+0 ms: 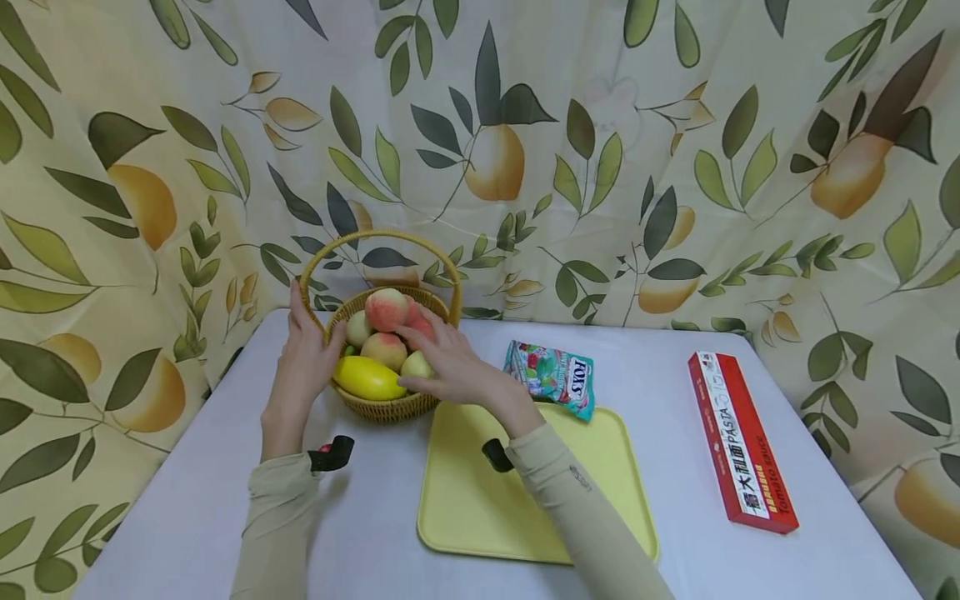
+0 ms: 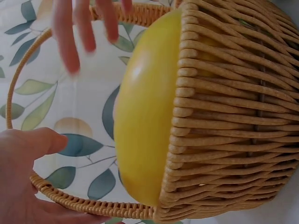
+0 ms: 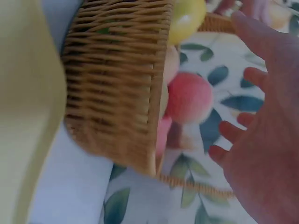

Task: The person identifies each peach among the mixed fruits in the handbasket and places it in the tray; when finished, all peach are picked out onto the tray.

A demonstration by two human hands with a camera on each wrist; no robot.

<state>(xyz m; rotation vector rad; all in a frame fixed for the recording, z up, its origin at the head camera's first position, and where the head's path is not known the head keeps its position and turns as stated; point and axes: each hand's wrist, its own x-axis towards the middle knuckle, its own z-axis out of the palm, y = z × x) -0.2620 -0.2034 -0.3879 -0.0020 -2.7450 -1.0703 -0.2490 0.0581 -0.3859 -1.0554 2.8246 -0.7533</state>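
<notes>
A wicker basket (image 1: 390,410) with a tall arched handle stands at the left back of the table. It holds several peaches (image 1: 386,310), greenish round fruits and an oval yellow fruit (image 1: 367,379) at its front rim. My left hand (image 1: 303,358) is against the handle's left side, thumb apart, the handle passing between thumb and fingers (image 2: 70,215). Over the fruit's right side my right hand (image 1: 453,362) has its fingers spread. In the right wrist view those loosely bent fingers (image 3: 232,132) are apart from the red peach (image 3: 189,98) and hold nothing.
A yellow tray (image 1: 480,500) lies right of the basket. A teal Fox's candy bag (image 1: 551,375) overlaps its back edge. Farther right is a red pasta box (image 1: 742,442). A fruit-patterned curtain (image 1: 570,208) hangs behind the table.
</notes>
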